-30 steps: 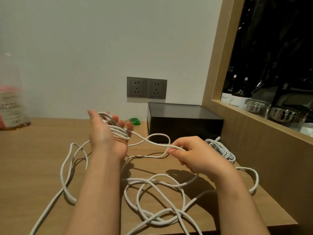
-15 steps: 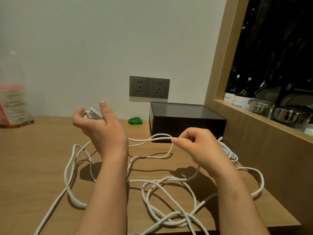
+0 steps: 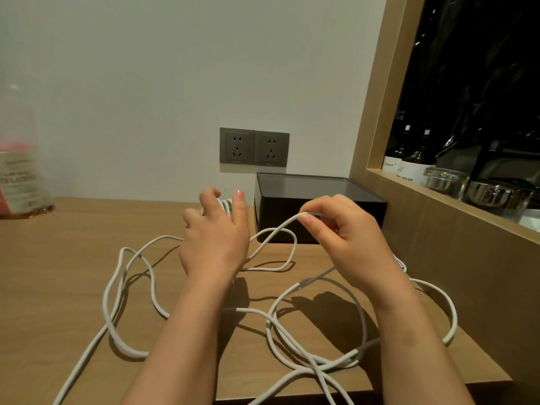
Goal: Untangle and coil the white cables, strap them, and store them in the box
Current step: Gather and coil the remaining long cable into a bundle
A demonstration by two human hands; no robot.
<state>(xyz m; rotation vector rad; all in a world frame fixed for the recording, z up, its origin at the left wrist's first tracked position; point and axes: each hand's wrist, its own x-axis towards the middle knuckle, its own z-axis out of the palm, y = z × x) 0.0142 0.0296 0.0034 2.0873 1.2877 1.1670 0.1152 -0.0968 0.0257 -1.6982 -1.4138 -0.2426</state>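
1. The first dark bottle (image 3: 392, 159), at the right, carries a white label reading "Master".
2. The second dark bottle (image 3: 417, 162), just beside it, has a white label whose lowest line reads "LIQUID SOAP".
3. The clear container (image 3: 20, 182) at far left bears a red-and-white label, its print too blurred to read.
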